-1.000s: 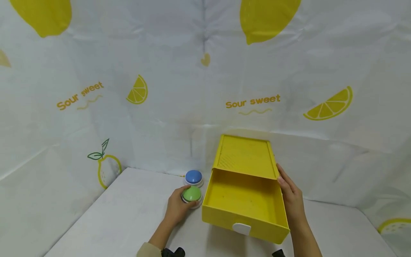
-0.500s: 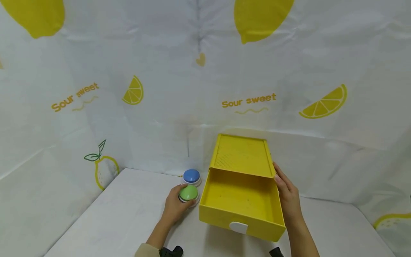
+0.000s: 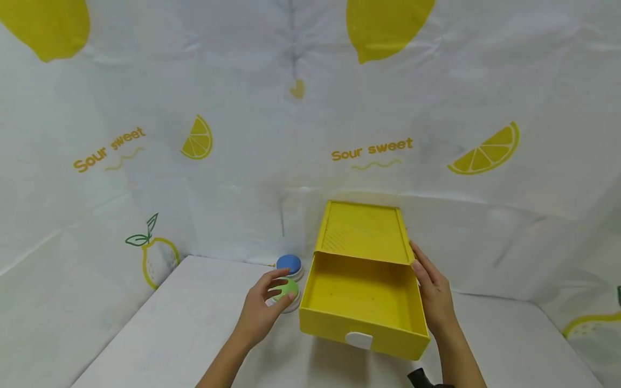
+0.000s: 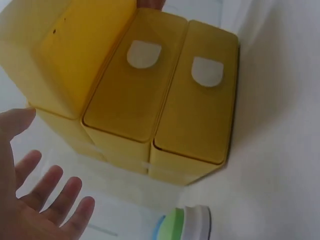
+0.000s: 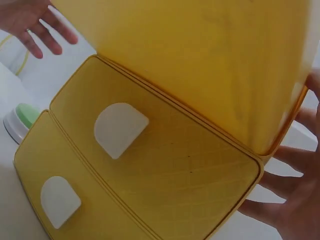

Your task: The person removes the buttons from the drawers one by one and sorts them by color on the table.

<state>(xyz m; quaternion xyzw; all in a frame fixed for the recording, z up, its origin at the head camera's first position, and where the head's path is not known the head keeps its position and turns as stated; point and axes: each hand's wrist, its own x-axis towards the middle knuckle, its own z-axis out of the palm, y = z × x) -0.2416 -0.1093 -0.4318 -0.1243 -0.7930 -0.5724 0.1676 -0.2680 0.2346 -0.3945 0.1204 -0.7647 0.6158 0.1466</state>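
Observation:
A yellow drawer unit (image 3: pixel 366 231) has three stacked drawers with white tab handles. Its top drawer (image 3: pixel 364 328) is pulled out, and nothing lies inside. My right hand (image 3: pixel 436 302) rests along the unit's right side, fingers extended. In the right wrist view, those fingers (image 5: pixel 285 185) lie against its edge. My left hand (image 3: pixel 257 315) hovers just above and in front of a green dome button (image 3: pixel 291 285) on a white base, partly covering it. The left wrist view shows the left hand's fingers (image 4: pixel 60 195) spread, holding nothing. A similar blue dome button (image 3: pixel 288 262) stands right behind the green one.
The white tabletop (image 3: pixel 184 318) extends left and right of the unit. A white lemon-print sheet (image 3: pixel 252 161) hangs behind and along the sides, close to the unit's back. A dark wrist-camera mount (image 3: pixel 421 378) shows beside the right forearm.
My left hand has let go of the green dome button and risen slightly off it, fingers spreading. My right hand stays on the drawer unit. The head view has shifted slightly.

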